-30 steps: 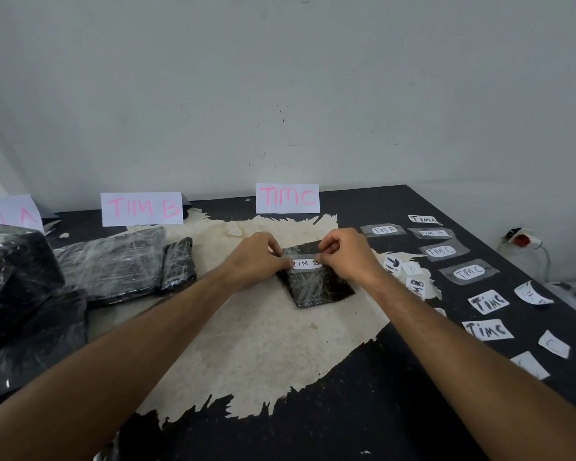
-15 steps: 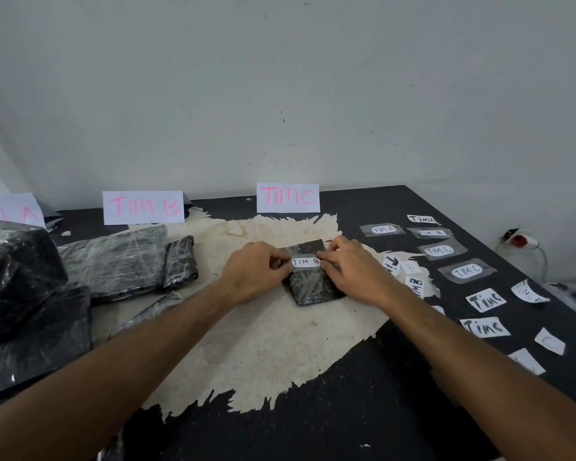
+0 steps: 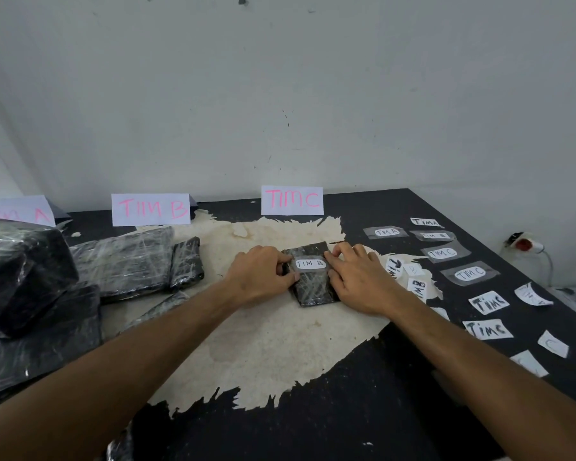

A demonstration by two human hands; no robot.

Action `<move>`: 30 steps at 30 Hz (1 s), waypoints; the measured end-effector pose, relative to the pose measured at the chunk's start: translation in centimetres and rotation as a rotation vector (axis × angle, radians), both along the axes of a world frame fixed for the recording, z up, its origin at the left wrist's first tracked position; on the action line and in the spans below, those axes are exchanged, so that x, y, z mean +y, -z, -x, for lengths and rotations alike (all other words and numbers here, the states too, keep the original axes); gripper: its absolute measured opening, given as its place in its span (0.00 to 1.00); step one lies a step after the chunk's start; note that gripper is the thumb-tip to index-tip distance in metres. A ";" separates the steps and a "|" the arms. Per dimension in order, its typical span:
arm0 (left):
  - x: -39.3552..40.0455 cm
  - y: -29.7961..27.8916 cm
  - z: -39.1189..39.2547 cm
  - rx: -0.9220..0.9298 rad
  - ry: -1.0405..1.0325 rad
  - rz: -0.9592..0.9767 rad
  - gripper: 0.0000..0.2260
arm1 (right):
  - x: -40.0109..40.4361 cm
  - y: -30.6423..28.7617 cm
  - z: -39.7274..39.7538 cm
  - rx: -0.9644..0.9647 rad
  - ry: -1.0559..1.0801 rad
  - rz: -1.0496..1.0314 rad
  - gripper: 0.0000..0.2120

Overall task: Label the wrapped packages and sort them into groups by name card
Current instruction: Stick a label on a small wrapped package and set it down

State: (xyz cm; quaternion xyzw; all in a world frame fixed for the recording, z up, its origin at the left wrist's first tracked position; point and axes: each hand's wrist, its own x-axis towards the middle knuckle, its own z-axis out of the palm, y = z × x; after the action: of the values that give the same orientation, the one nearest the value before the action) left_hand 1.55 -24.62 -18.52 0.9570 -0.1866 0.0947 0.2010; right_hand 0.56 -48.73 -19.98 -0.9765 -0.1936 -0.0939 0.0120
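The small black rectangular package wrapped in glossy clear film (image 3: 314,283) lies flat on the torn cream patch of the black tabletop (image 3: 363,410), in front of the "TIM C" card (image 3: 292,200). Its long axis runs away from the person, leaning slightly left. The left hand (image 3: 261,277) and right hand (image 3: 356,277) flank it, fingertips pressing the ends of the white oval "TIM B" label (image 3: 310,263) down. Since a moment ago, both hands have settled lower and flatter along the package's sides.
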 end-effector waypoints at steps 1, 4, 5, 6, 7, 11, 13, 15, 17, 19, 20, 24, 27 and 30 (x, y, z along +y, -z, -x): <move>0.0 -0.1 0.1 0.003 -0.002 -0.009 0.23 | 0.0 0.0 0.0 0.003 0.001 0.001 0.27; 0.2 -0.6 0.3 0.046 0.001 -0.015 0.23 | 0.1 -0.4 0.0 0.006 0.006 -0.008 0.25; 0.3 -0.9 0.4 0.074 0.012 0.002 0.22 | 0.2 -0.7 0.0 -0.004 0.012 -0.026 0.25; 0.5 -1.2 0.5 0.098 0.020 0.028 0.22 | 0.5 -1.0 -0.1 -0.019 0.015 -0.053 0.25; 0.8 -1.4 0.7 0.113 0.025 0.052 0.21 | 0.9 -1.4 -0.1 -0.033 0.011 -0.085 0.25; 2.8 -2.2 1.8 0.089 -0.011 0.130 0.16 | 4.5 -2.5 0.4 -0.048 -0.064 -0.224 0.24; 4.4 -2.5 2.6 0.060 -0.033 0.161 0.12 | 7.1 -2.7 0.8 -0.050 -0.115 -0.328 0.19; 6.4 -2.9 3.8 0.045 -0.043 0.161 0.07 | 9.8 -2.6 1.4 -0.009 -0.174 -0.416 0.16; 8.6 -3.2 5.0 0.043 -0.049 0.116 0.06 | 12.3 -2.4 1.9 0.076 -0.231 -0.482 0.15; 10.6 -3.4 6.3 0.046 -0.051 0.069 0.07 | 14.3 -1.9 2.4 0.141 -0.289 -0.495 0.15; 11.5 -3.5 6.8 0.052 -0.049 0.055 0.07 | 15.2 -1.6 2.6 0.172 -0.316 -0.504 0.16; 13.8 -4.0 8.7 0.074 -0.033 0.005 0.10 | 17.4 -1.3 3.5 0.286 -0.428 -0.599 0.25; 15.0 -4.1 9.8 0.122 -0.049 -0.054 0.21 | 18.5 -1.6 3.6 0.335 -0.511 -0.593 0.23; 16.0 -3.7 10.8 0.191 -0.080 -0.127 0.31 | 19.1 -1.6 3.8 0.355 -0.561 -0.567 0.24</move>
State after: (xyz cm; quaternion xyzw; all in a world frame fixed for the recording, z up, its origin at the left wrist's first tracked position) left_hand -9.20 -8.59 -14.84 0.9791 -0.1340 -0.0009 0.1527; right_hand -3.20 -29.60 -18.35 -0.8453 -0.4129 0.0328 0.3376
